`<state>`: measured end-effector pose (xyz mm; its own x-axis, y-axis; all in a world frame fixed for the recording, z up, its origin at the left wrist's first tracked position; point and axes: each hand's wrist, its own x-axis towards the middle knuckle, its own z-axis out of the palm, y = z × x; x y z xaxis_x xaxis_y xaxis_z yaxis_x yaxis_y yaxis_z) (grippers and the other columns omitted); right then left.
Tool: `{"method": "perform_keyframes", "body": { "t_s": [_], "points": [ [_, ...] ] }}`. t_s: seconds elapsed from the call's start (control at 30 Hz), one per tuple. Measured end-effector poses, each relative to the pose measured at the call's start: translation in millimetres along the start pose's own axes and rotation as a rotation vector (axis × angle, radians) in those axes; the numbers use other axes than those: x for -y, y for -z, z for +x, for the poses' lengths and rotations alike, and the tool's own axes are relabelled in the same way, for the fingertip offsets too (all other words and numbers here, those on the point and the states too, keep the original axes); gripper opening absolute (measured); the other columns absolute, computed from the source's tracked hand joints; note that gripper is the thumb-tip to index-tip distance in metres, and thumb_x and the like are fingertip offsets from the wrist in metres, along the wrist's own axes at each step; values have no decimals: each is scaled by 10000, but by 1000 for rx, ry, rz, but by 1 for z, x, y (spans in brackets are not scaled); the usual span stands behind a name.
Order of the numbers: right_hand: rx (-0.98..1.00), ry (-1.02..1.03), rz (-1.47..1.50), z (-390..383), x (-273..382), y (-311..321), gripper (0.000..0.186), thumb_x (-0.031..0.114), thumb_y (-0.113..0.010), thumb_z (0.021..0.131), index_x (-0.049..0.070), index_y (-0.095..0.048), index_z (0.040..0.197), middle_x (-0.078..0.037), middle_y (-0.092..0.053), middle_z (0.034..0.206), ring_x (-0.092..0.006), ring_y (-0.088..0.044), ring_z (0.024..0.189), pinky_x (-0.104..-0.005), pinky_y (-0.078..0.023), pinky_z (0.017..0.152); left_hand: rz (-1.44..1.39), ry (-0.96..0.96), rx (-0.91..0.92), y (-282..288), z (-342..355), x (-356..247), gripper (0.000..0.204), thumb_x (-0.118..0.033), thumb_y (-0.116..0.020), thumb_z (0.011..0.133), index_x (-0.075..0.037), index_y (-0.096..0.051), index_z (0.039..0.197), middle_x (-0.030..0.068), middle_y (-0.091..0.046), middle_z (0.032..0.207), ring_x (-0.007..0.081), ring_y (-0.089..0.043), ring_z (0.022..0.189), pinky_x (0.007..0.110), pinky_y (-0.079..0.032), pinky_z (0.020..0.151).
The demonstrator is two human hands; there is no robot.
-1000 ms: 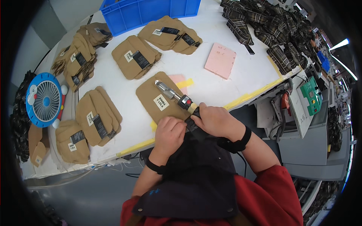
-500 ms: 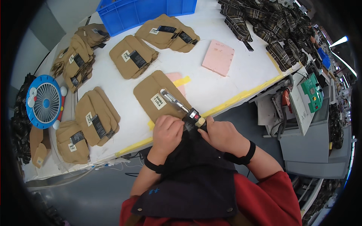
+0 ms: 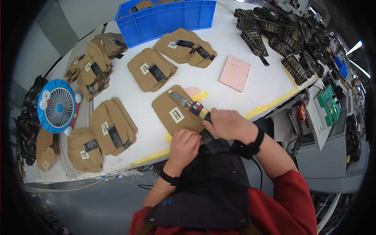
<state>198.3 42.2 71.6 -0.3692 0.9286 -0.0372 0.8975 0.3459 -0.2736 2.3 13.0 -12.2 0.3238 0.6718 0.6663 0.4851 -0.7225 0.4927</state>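
My right hand [image 3: 229, 126] grips a handheld tool [image 3: 188, 105] with a long metal head and a black, yellow-banded handle. The head lies over the upper right part of a khaki fabric piece [image 3: 168, 117], which bears a white label. My left hand [image 3: 184, 147] has its curled fingers closed at the piece's lower edge, beside a dark tag strip [image 3: 207, 137]; whether they pinch the fabric or the tag is unclear. A pink sheet and yellow tape [image 3: 199, 95] show beside the piece.
Khaki stacks [image 3: 149, 72] surround the workspace, with a blue crate [image 3: 164, 25] behind and a pink pad [image 3: 234, 74] to the right. A blue fan [image 3: 58, 105] stands left, plaid fabric [image 3: 290, 35] lies back right. The table's taped edge [image 3: 270, 105] runs before a green control box [image 3: 327, 105].
The tool dipped toward the lower right, then moved back up-left over the khaki piece with my right hand. The whole view has shifted slightly. My left hand stays at the lower edge.
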Motion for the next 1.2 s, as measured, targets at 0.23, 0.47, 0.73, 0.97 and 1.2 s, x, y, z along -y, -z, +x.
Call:
{"method": "perform_keyframes", "body": {
  "t_s": [0.23, 0.47, 0.73, 0.97, 1.2],
  "points": [
    [57, -52, 34, 21, 6, 5, 418, 374, -579, 979, -41, -586, 930, -243, -683, 786, -448, -684, 748, -508, -551, 691, 4, 16, 8, 0, -2, 2, 164, 16, -766, 701, -73, -667, 796, 46, -665, 851, 271, -626, 819, 385, -496, 728],
    [219, -162, 42, -65, 7, 18, 456, 413, -583, 994, -40, -536, 1000, -244, -661, 745, -440, -677, 734, -522, -535, 665, 1, 8, 27, 4, -4, 2, 123, -21, -752, 740, -68, -661, 809, 40, -637, 857, 259, -604, 842, 384, -482, 753],
    [38, -13, -27, 15, 3, 10, 410, 370, -590, 968, -36, -583, 917, -227, -685, 771, -422, -700, 733, -503, -559, 678, -5, 1, 6, 2, 0, 0, 168, 15, -765, 702, -75, -673, 809, 45, -662, 846, 269, -624, 825, 381, -497, 732],
    [27, -27, -3, 15, 8, 3, 379, 347, -595, 964, -29, -588, 918, -213, -685, 779, -421, -696, 736, -497, -557, 672, -9, 15, 13, 0, -1, 2, 162, 10, -765, 704, -73, -668, 804, 49, -661, 845, 272, -627, 822, 387, -497, 726],
    [172, -177, 16, -91, 25, 5, 399, 360, -640, 959, -28, -547, 944, -189, -652, 664, -391, -674, 618, -485, -540, 571, 2, 18, 26, 2, -5, 3, 123, -20, -749, 743, -68, -664, 817, 44, -635, 860, 263, -604, 845, 391, -486, 756]
  ]
}}
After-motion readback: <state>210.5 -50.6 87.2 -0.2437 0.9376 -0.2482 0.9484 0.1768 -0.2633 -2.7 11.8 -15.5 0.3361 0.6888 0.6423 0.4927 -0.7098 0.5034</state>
